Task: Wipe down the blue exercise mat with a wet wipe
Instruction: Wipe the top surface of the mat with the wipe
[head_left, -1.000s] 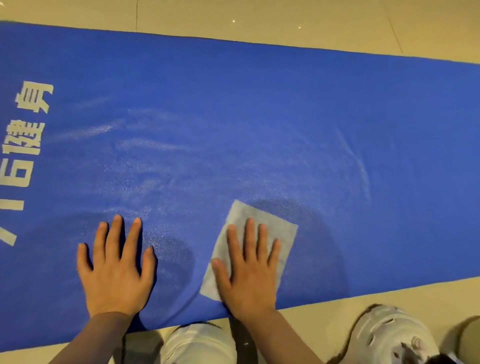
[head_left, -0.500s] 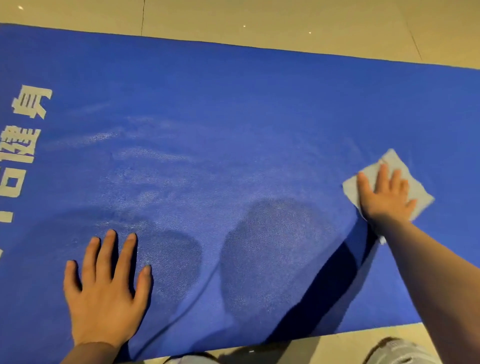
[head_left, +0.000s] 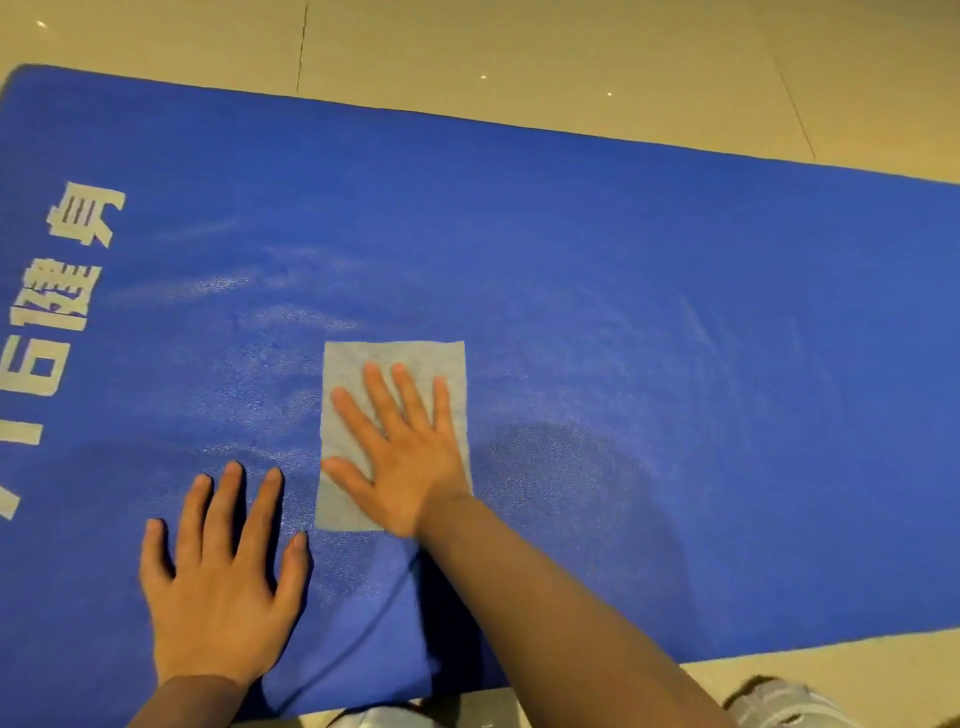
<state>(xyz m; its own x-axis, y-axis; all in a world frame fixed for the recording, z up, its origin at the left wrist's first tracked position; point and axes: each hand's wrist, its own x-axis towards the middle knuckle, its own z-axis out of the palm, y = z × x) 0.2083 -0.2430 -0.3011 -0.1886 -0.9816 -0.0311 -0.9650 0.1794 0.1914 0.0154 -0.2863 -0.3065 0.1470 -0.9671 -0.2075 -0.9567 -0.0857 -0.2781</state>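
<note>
- Right hand (head_left: 402, 452): fingers straight, spread, pressing wet wipe (head_left: 395, 364) flat mid-mat, nearer its near edge.
- Left hand (head_left: 218, 587): flat, fingers apart, on blue mat (head_left: 623, 270) beside wipe.
- Pale streaks, possibly moisture.

wipe (head_left: 395, 364) on mat (head_left: 623, 260) under right hand (head_left: 405, 452); left hand (head_left: 218, 587) beside it

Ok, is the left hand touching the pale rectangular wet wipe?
Apart. The head view shows blue exercise mat between the left hand and the pale rectangular wet wipe.
</note>
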